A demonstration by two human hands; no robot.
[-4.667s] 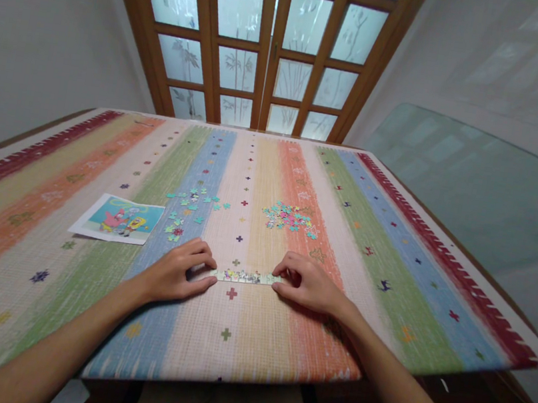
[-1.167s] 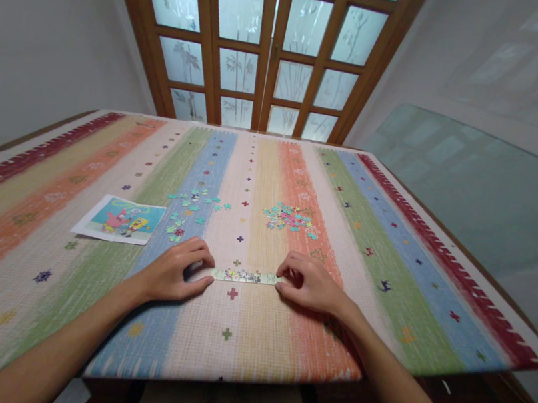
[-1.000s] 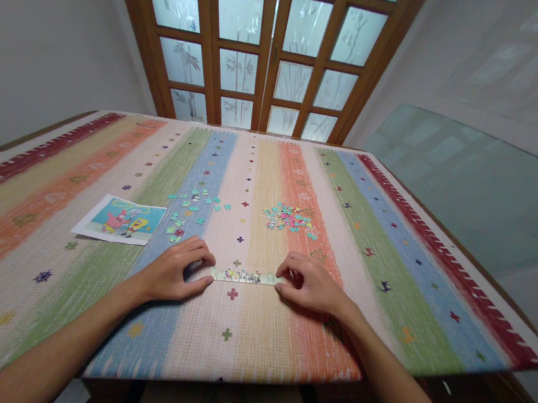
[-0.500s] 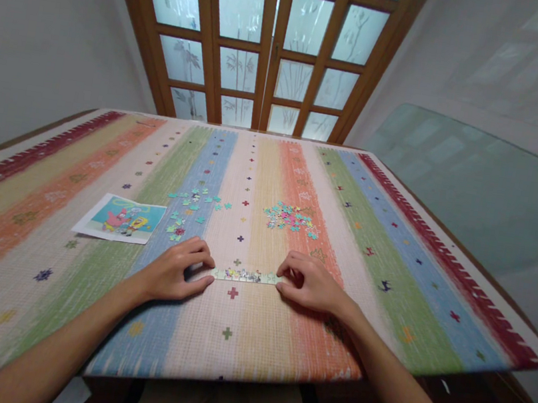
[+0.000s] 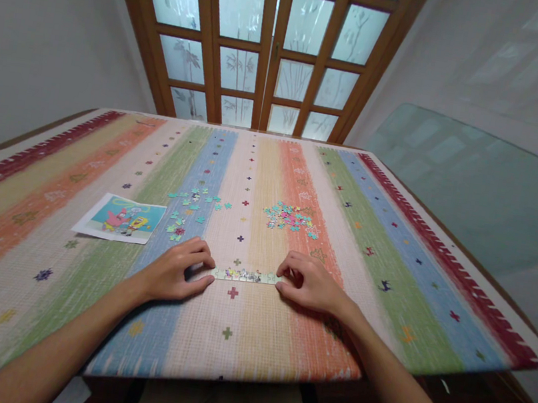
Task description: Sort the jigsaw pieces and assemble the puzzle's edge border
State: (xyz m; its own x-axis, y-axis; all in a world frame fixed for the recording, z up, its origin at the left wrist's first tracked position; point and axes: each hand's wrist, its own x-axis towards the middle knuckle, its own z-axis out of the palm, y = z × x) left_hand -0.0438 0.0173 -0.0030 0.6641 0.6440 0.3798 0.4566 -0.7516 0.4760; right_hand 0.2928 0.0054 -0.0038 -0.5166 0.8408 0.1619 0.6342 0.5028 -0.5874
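Observation:
A narrow strip of joined puzzle pieces (image 5: 245, 276) lies across the middle of the striped cloth. Its left end is between the thumb and fingers of my left hand (image 5: 181, 270). My right hand (image 5: 310, 284) pinches the right end in the same way. Behind my left hand, loose turquoise pieces (image 5: 193, 198) are spread on the blue stripe. A denser pile of turquoise and pink pieces (image 5: 289, 217) sits beyond my right hand. To the left lies a printed picture (image 5: 122, 219) of cartoon figures on white paper.
The striped tablecloth (image 5: 223, 356) covers a wide table whose near edge is just in front of me. Behind it stand wooden doors (image 5: 272, 47) with frosted panes. A glass panel (image 5: 478, 185) leans along the right wall.

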